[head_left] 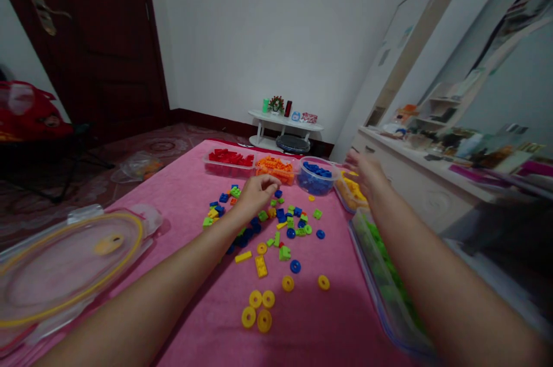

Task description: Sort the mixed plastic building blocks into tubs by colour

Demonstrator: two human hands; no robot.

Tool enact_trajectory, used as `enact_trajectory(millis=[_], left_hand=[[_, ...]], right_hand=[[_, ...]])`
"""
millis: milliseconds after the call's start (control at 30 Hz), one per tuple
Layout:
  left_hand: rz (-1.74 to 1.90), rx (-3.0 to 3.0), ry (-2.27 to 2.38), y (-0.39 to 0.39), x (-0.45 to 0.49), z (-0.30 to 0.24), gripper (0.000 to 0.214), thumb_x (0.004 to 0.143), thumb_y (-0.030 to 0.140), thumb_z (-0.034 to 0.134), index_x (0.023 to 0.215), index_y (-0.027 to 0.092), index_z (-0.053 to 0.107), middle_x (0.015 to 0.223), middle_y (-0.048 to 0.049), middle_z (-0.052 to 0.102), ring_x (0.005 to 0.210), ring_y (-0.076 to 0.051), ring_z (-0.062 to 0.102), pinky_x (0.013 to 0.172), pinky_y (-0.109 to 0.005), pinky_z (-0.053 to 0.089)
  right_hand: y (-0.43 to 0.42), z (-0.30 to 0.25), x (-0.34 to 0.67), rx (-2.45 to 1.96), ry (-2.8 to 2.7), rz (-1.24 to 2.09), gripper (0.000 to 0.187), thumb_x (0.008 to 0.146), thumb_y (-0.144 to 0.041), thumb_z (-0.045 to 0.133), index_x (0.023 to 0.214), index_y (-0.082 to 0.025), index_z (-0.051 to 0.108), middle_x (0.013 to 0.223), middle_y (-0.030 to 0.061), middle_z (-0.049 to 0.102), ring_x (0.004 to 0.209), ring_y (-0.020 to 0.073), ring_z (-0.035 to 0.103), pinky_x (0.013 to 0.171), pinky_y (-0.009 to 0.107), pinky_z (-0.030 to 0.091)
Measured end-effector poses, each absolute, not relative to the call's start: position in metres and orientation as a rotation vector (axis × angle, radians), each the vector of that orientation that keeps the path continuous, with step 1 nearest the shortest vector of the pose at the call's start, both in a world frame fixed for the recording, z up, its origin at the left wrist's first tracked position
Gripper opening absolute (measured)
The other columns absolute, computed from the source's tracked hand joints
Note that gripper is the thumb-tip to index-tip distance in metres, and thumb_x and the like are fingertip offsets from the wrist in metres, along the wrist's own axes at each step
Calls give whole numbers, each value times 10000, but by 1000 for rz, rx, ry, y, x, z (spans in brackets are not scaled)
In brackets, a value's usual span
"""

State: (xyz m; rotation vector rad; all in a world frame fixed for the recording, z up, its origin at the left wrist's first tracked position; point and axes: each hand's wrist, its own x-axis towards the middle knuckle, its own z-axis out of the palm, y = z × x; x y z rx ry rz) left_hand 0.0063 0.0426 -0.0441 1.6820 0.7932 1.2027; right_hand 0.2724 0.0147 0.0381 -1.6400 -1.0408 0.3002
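The left hand [257, 194] lay on the loose pile of small coloured plastic bricks [288, 220] in the middle of the pink cloth [185, 194], fingertips pinched together (whether a brick was between them, I cannot tell). The right hand [365, 174] hovered with fingers spread over the clear tub of yellow bricks [351, 194] near the cloth's far right corner, just beside the round tub of blue bricks [317, 178].

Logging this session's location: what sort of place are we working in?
Probably a bedroom in a home: a dresser with a tall mirror, a dark wooden door, and toy bricks spread on a pink cloth.
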Motion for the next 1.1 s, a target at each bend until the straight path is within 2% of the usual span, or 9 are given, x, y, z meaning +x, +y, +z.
enact_trajectory(millis=[67,133,267,500,600,700,800,933,1100], left_hand=[[1156,1793,838,42,6,-47,131,710,173,574,773,163,689,769,-34,687,720,-155,608,679,-234,435],[1149,1866,882,45,3,-49,143,701,157,573,775,173,695,764,-30,692,700,-154,608,666,-235,435],[1130,1902,916,60,-8,-55,128,683,159,587,756,172,691,731,-29,686,664,-150,602,632,-230,437],[1010,2092,881,50,-3,-52,197,736,163,547,865,174,696,847,-63,702,750,-173,627,696,-263,466],[876,2410,687,26,9,-50,228,760,192,562,946,209,693,1014,-84,673,942,-215,598,851,-313,434],[652,2677,510,8,16,-52,222,781,218,561,962,232,689,1071,-88,636,1021,-238,558,914,-346,390],[511,2798,527,5,18,-55,219,811,203,517,926,237,700,1075,-87,633,986,-232,573,902,-356,388],[507,2783,637,13,13,-53,194,720,137,598,820,241,727,969,-67,671,915,-219,601,840,-318,409],[517,2647,754,25,2,-50,154,620,154,670,742,230,726,807,-38,698,759,-178,617,664,-234,425]], right_hand=[[12,36,238,-1550,-1135,514,336,809,-390,497,1040,-166,594,1034,115,630,836,173,610,656,274,485],[7,27,213,-1528,-1210,569,311,761,-379,562,962,-151,627,962,93,658,817,172,603,659,266,479],[5,-9,201,-1550,-1262,483,171,694,-281,600,781,-140,646,809,78,673,748,183,604,676,287,473],[8,-35,217,-1694,-1491,517,101,611,-176,606,694,-158,660,639,28,648,584,156,596,587,285,480],[-1,-29,217,-2034,-1626,239,153,605,-151,627,736,-195,693,712,47,676,671,195,628,643,329,470],[-10,-31,216,-2329,-1688,113,271,584,-150,665,841,-223,707,884,90,696,848,266,641,730,394,456],[-14,-39,217,-2406,-1702,145,324,596,-131,654,901,-229,700,985,112,683,939,276,631,754,387,453],[-15,-34,214,-2431,-1648,149,166,619,-136,634,759,-195,700,900,132,686,856,272,642,692,367,455],[-19,-10,200,-2295,-1799,185,184,604,-163,664,761,-244,715,853,65,692,780,220,634,637,302,428]])
